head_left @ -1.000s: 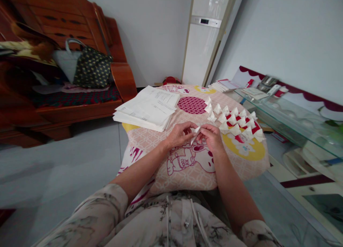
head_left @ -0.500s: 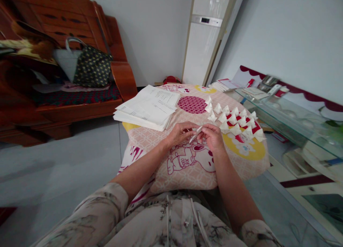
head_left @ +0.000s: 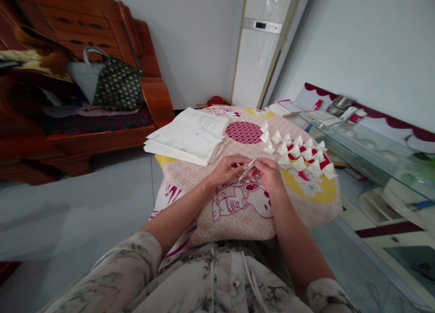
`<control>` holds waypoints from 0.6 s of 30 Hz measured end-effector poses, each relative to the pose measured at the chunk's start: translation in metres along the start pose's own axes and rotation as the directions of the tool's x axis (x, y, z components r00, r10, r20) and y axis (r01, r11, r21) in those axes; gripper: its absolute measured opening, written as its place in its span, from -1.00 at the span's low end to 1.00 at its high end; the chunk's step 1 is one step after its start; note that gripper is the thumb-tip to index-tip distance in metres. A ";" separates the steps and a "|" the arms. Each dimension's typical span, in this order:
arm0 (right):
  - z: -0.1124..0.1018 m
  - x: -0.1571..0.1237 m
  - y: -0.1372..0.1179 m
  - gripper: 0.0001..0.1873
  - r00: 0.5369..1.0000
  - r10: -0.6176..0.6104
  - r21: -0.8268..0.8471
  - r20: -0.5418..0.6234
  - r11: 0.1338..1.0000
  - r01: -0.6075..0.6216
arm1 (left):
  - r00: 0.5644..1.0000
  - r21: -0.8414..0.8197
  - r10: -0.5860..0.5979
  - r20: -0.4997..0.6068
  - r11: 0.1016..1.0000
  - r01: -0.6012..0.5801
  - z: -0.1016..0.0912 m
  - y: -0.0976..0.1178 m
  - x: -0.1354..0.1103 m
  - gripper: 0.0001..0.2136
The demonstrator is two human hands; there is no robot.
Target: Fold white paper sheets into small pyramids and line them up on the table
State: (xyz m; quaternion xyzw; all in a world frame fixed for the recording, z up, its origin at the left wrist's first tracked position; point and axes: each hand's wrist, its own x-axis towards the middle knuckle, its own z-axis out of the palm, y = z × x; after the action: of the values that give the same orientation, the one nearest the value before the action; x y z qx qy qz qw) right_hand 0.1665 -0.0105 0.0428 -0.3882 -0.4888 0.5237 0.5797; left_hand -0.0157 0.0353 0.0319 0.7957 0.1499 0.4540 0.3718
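Observation:
Between my two hands is a small folded piece of white paper (head_left: 247, 169), seen nearly edge-on and tilted. My left hand (head_left: 230, 168) pinches it from the left, and my right hand (head_left: 268, 171) grips it from the right with bent fingers. The fingertips hide part of the folds. Below them spreads a pink patterned tablecloth (head_left: 210, 231). To the right of my hands stand several pointed folded-paper pieces (head_left: 299, 163) in rows, some over a red patch. A stack of printed paper sheets (head_left: 190, 136) lies beyond my left hand.
A glass-topped cabinet (head_left: 367, 145) with metal bowls (head_left: 340, 105) adjoins the table on the right. More papers (head_left: 283, 107) lie at the table's far edge. At left is a wooden bench (head_left: 156, 95) holding a dotted bag (head_left: 117, 84). A tall white appliance (head_left: 258, 55) stands behind.
The folded paper has shifted very slightly down and left between my fingers, and its angle differs a little. My hands stay almost in the same place.

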 end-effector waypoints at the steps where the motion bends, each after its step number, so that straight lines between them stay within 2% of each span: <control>1: 0.000 0.000 0.000 -0.78 1.000 0.001 -0.005 -0.002 1.000 -0.001 | 1.000 0.008 -0.011 -0.005 1.000 0.011 0.000 0.001 0.000 -0.66; 5: 0.001 0.001 0.000 -0.74 1.000 -0.005 -0.033 -0.005 0.999 0.004 | 0.998 0.030 -0.059 -0.018 0.998 0.059 0.001 0.005 0.000 -0.64; 9: 0.000 0.001 0.002 -0.71 1.000 -0.014 -0.043 0.007 0.999 0.014 | 0.999 0.019 -0.049 -0.015 0.999 0.049 0.001 0.006 0.001 -0.64; 12: 0.000 0.001 0.003 -0.71 1.000 -0.024 -0.031 0.018 0.999 0.024 | 0.999 0.080 -0.041 -0.030 0.996 0.043 0.003 0.007 0.000 -0.67; 18: 0.005 0.001 0.003 -0.71 0.999 -0.046 -0.091 -0.011 0.995 0.045 | 0.968 0.240 -0.052 -0.245 0.964 0.112 0.011 0.002 -0.004 -0.84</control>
State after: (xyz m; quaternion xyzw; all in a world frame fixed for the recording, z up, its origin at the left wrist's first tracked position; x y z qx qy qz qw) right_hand 0.1611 -0.0091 0.0408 -0.4063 -0.5168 0.4851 0.5766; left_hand -0.0089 0.0268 0.0275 0.7696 0.2825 0.5071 0.2659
